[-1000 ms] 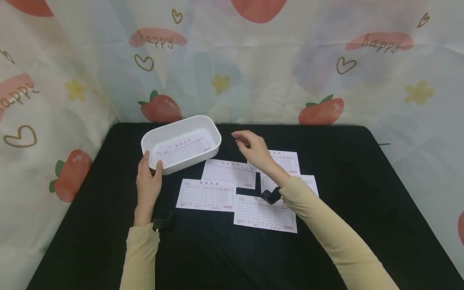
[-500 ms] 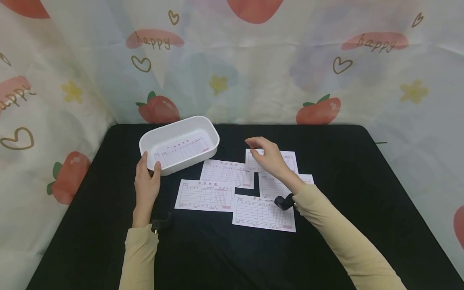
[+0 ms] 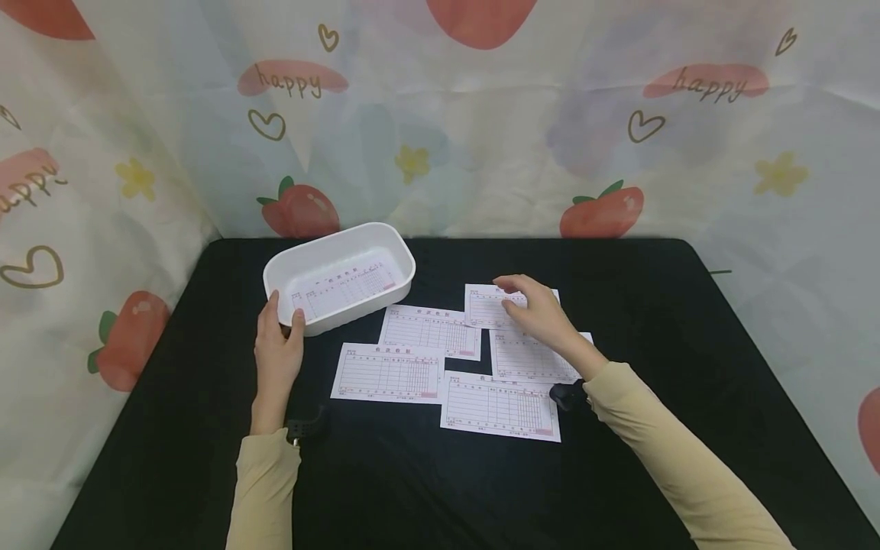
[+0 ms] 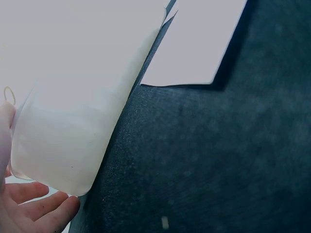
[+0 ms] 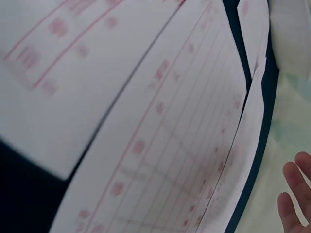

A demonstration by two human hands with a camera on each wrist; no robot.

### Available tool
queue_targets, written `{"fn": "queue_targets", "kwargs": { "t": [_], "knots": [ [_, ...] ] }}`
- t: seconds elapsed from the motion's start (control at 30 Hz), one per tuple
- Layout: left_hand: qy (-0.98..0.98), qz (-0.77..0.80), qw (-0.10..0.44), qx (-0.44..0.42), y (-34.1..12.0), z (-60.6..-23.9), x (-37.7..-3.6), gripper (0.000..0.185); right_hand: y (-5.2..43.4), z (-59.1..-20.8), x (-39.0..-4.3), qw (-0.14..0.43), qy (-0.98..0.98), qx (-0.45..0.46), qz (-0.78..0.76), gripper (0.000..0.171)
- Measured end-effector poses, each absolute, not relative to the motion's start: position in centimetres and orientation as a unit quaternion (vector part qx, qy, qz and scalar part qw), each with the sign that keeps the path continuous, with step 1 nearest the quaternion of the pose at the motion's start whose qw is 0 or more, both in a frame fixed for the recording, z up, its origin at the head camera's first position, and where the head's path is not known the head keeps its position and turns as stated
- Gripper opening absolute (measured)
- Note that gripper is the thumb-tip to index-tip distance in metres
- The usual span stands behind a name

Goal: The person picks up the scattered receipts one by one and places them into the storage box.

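My left hand (image 3: 278, 345) grips the near corner of the white tray (image 3: 341, 276), holding it steady. My right hand (image 3: 539, 312), fingers relaxed, rests on the farthest slip (image 3: 486, 305) on the black surface (image 3: 653, 321). I judge a single-sheet pinch at the edge works best. Form print is unreadable; the backdrop (image 3: 440, 114) reads "happy".

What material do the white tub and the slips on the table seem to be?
White tub: probably plastic, smooth, matte; thin moulded walls, rounded corners. Slips: thin paper, lying flat, printed with pink grids. Table cover: black, apparently cloth; the left wrist view shows fine texture.
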State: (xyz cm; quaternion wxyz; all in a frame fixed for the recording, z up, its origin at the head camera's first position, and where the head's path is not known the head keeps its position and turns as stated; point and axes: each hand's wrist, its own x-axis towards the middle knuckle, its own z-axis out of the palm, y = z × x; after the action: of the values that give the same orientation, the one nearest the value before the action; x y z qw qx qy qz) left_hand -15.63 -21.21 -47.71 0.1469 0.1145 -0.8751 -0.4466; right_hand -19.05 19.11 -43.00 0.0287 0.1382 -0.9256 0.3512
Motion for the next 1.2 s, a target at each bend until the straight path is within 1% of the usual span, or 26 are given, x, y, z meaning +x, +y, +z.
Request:
{"fn": "queue_targets", "kwargs": {
  "t": [0.33, 0.5, 0.8, 1.07, 1.2],
  "knots": [
    [-0.874, -0.448, 0.151, 0.113, -21.2, -47.8, -15.6, 0.062, 21.6, -43.7, -18.7, 0.013, -0.937, 0.119, 0.328, 0.039],
    [-0.873, -0.450, 0.151, 0.109, -21.2, -47.7, -15.7, 0.062, 23.0, -44.1, -19.0, 0.001, -0.943, 0.114, 0.311, 0.042],
    [-0.874, -0.449, 0.154, 0.105, -21.2, -47.7, -15.9, 0.062, 25.3, -44.6, -19.5, -0.014, -0.954, 0.101, 0.281, 0.051],
    [-0.874, -0.448, 0.153, 0.112, -21.3, -47.8, -15.7, 0.062, 26.5, -44.8, -19.7, -0.057, -0.960, 0.102, 0.256, 0.062],
    [-0.873, -0.450, 0.151, 0.111, -21.3, -47.8, -15.7, 0.062, 26.9, -44.8, -19.8, -0.063, -0.962, 0.109, 0.242, 0.067]
  ]
}}
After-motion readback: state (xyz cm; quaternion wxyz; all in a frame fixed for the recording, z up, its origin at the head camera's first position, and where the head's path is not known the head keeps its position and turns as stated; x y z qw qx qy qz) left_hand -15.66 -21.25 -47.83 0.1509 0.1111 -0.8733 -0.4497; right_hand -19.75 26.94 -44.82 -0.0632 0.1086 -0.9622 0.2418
